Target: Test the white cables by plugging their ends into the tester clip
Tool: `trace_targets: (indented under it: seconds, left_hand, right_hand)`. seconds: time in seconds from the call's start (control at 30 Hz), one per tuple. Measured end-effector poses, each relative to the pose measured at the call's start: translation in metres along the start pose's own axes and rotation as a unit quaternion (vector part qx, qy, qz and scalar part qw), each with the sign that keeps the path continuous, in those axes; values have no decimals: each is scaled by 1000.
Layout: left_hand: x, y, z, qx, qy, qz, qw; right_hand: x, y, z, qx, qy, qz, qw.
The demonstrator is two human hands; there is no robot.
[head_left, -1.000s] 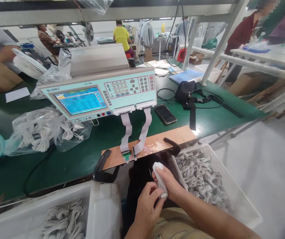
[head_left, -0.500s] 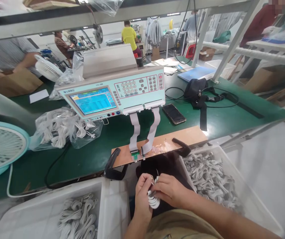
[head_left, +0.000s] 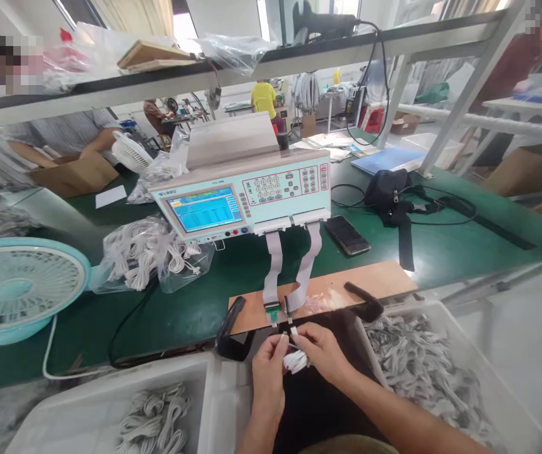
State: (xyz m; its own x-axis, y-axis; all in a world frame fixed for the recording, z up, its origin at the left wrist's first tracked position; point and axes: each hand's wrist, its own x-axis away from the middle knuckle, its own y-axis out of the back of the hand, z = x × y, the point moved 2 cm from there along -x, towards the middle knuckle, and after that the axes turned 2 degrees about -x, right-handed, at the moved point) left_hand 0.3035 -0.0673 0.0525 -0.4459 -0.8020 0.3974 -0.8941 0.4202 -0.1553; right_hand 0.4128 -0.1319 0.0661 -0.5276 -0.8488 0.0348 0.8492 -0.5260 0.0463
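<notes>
A coiled white cable (head_left: 296, 361) hangs between my two hands, just below the front edge of a wooden board (head_left: 379, 277). My left hand (head_left: 268, 373) is closed, pinching one end of the cable between thumb and finger. With thumb and fingers together, my right hand (head_left: 322, 350) grips the other end by its white plug. That plug is right at the small connector under the right ribbon cable (head_left: 305, 271); whether it is seated I cannot tell. Left of it, a green circuit board (head_left: 273, 313) with a metal tip sits at the end of the left ribbon cable (head_left: 273, 268).
Black clamps (head_left: 227, 334) hold the board to the green table. Behind it stands a tester (head_left: 237, 202) with a lit screen. White bins (head_left: 209, 378) of coiled cables flank my lap. A phone (head_left: 347, 235), a black bag (head_left: 388, 192) and a turquoise fan (head_left: 19, 287) lie about.
Both hands have moved up towards the board's edge with the cable. The right hand has brought a plug to the right connector. The view has tilted up and shifted left.
</notes>
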Motion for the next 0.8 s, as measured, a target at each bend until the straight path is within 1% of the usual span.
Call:
trace_targets:
  seconds: [0.1, 0.23, 0.4, 0.5, 0.57, 0.63, 0.67, 0.73, 0.8]
  left_hand:
    - [-5, 5, -1, 12, 27, -7, 1000]
    - [-7, 7, -6, 30, 45, 7, 999]
    - [-10, 9, -5, -1, 41, 25, 999]
    - [-13, 15, -7, -52, 13, 56, 997]
    - [-16, 18, -13, -106, -20, 105, 989]
    - [-19, 21, -19, -159, -54, 156, 973]
    - [-21, 22, -21, -179, -72, 171, 966]
    - [-24, 24, -24, -207, -108, 168, 958]
    - [-26, 25, -23, -217, -132, 136, 958]
  right_hand:
    - [-7, -4, -6, -16, -22, -13, 1000]
    - [-10, -5, -8, -29, -22, -10, 999]
    - [-10, -5, -11, -61, -41, 0, 997]
    - [-13, -7, -9, -86, -52, -1, 995]
    - [-14, -8, -8, -111, -75, -5, 991]
    - [-14, -11, -5, -147, -113, -12, 983]
    - [-15, -12, -3, -166, -133, -18, 977]
    - [-15, -14, 2, -200, -161, -31, 966]
    - [-15, -15, 6, -222, -171, -36, 959]
